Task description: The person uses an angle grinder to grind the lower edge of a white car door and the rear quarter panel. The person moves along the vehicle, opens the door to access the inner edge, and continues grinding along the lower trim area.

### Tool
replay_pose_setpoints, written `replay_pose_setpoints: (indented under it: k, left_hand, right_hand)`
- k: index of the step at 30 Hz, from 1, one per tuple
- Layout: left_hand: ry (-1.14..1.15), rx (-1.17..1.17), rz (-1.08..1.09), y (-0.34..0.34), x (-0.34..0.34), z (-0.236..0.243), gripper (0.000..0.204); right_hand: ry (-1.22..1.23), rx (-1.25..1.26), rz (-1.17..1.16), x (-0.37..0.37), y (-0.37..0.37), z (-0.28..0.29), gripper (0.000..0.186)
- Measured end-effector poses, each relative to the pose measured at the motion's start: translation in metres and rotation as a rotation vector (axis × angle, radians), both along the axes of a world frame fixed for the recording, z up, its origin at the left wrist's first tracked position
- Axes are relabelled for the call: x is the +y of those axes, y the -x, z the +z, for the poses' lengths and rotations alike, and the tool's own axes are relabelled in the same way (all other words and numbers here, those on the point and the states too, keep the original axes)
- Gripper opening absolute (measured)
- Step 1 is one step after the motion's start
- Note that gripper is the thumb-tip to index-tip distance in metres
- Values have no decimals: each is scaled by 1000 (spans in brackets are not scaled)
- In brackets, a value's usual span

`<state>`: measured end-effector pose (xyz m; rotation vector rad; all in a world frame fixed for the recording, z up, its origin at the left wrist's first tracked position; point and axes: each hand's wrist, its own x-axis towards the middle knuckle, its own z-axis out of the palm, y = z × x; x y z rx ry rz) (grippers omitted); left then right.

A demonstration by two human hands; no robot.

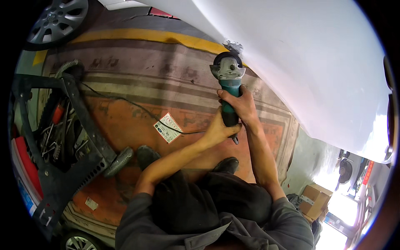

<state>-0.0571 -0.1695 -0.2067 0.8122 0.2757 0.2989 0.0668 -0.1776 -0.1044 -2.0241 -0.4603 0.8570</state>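
I see angle grinder (230, 84): teal body, grey metal head (230, 68), dark disc (225, 55) | beside white car panel (300, 62) | my left fingers (233, 131) wrap its rear, right fingers (228, 98) its middle

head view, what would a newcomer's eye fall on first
The green angle grinder, held in the left hand and the right hand near the centre, comes first. Beyond it, a grey patch mars the white panel filling the upper right. At left stands a black metal frame.
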Motion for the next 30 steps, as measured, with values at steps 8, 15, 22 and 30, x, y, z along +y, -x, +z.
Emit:
replay_pose_setpoints:
  k: [8,15,22,30]
  left_hand:
    - [-18,36,-4,1,4,8,68]
    - [-39,83,-65,-2,3,9,68]
    - [-47,38,-12,1,-2,6,70]
    - [-62,51,4,-2,1,2,66]
  right_hand:
    - [-6,35,-22,1,-3,-3,51]
    - [0,71,-49,-5,-9,-4,54]
    - [-11,20,1,-7,-5,-2,58]
    - [21,23,-10,1,-7,-3,56]
